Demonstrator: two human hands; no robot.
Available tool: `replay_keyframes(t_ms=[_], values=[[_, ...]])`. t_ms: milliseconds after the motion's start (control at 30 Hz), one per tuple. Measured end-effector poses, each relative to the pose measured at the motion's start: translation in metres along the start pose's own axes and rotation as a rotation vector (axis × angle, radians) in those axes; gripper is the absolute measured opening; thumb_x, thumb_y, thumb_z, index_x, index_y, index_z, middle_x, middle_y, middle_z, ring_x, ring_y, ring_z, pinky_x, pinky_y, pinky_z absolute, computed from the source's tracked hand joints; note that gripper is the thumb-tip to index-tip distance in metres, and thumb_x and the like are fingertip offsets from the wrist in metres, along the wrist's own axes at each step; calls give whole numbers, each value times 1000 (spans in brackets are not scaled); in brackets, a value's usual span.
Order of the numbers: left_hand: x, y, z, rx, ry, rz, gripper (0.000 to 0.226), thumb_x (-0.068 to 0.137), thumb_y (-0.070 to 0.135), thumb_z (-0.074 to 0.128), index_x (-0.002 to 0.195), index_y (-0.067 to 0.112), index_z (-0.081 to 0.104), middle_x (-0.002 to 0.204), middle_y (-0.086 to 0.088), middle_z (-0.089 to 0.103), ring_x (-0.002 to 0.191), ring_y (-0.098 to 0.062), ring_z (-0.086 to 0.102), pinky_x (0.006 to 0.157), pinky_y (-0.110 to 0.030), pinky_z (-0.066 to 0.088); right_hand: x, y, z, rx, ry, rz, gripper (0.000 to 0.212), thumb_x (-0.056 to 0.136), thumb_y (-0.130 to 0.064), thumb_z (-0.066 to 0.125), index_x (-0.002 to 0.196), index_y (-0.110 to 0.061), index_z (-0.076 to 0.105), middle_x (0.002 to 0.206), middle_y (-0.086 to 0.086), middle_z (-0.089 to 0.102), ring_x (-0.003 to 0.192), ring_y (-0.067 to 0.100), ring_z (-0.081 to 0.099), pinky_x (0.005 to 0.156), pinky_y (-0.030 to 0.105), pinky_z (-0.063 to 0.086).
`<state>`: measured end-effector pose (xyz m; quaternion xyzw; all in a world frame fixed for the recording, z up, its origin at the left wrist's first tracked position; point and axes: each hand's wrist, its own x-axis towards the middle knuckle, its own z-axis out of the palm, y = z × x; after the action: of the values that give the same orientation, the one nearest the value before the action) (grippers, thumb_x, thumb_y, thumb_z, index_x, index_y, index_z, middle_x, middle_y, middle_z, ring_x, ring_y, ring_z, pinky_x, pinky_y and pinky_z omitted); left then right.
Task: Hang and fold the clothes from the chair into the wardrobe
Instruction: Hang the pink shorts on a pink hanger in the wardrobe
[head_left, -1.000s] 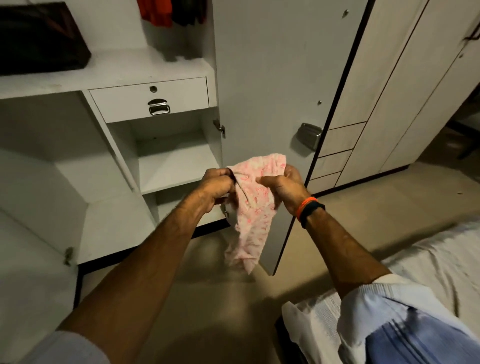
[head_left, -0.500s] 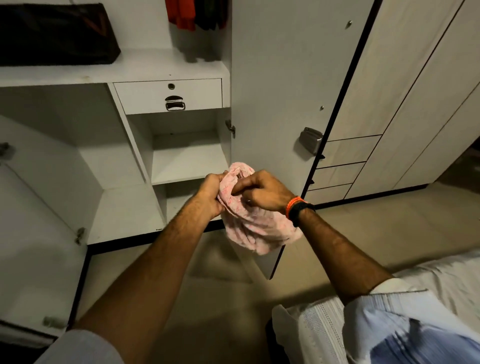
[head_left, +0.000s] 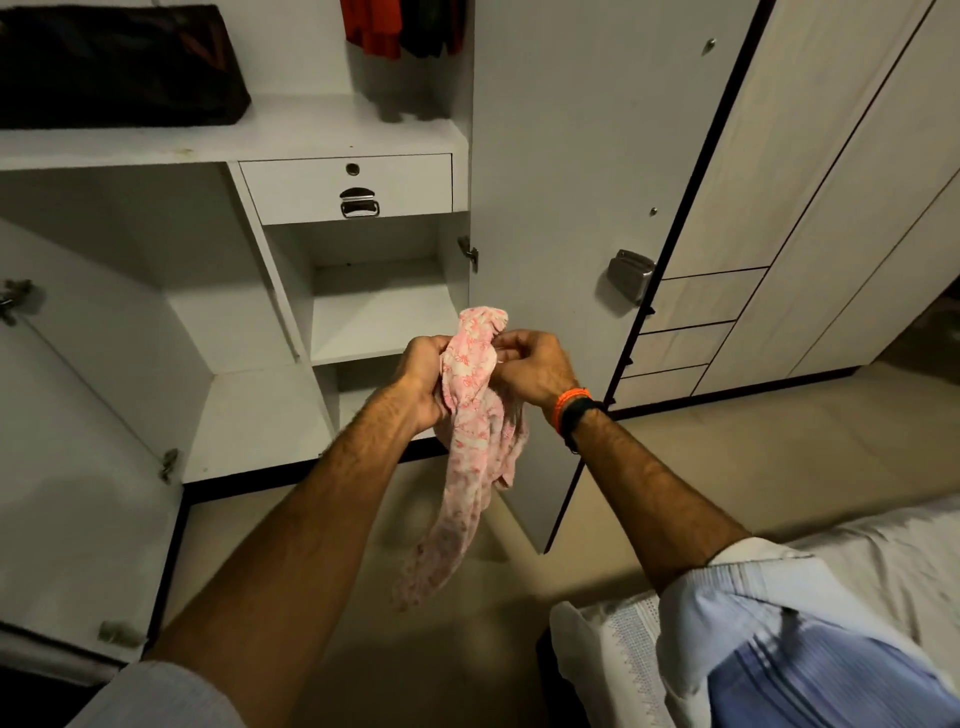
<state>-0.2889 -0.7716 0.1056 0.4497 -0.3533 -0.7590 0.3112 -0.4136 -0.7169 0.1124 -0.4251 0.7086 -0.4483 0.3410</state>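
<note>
Your 2 forearms reach forward and converge in front of the open wardrobe (head_left: 260, 135). Your left hand (head_left: 423, 376) is curled around the upper part of the pink patterned garment (head_left: 470, 415), knuckles facing you, gripping it from the left. The garment sits bunched between both hands, its top end poking up just above them; its long axis runs near vertical, with the loose tail hanging down and slightly left toward the floor (head_left: 727, 452). Your right hand (head_left: 530, 366), with orange and black bands at the wrist, pinches the garment's upper edge from the right, fingers bent inward. Behind the hands stands the open wardrobe door (head_left: 571, 156); a bed (head_left: 883, 551) lies at lower right.
</note>
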Motion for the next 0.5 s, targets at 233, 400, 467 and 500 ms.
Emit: replay_keyframes(t_ms=[233,400,467,500], values=[[-7,7,-16,301,-154,132,22,97,14,49,92,6,68,76,-9,63,65,-18,59,59,-26,46,-4,-10,16,400,-169,-82,43,81,13,65,120,-3,61,105,8,69,91,18,67,74,31,59],[-9,17,-29,537,-10,57,32,98,34,45,95,10,66,75,-4,62,67,-16,59,60,-23,47,2,-17,25,401,-155,-91,42,80,17,59,119,0,59,100,8,68,92,19,64,75,33,58],[-7,21,-31,638,67,63,29,95,34,49,102,10,64,83,-5,66,77,-18,60,72,-30,48,5,-17,26,393,-139,-94,42,81,17,54,119,0,60,101,9,67,95,22,62,82,37,54],[-5,22,-31,670,101,66,29,94,34,53,105,9,62,86,-5,66,79,-18,60,74,-31,49,6,-17,25,374,-134,-90,40,81,15,51,117,-1,62,101,9,67,96,22,61,83,38,54]])
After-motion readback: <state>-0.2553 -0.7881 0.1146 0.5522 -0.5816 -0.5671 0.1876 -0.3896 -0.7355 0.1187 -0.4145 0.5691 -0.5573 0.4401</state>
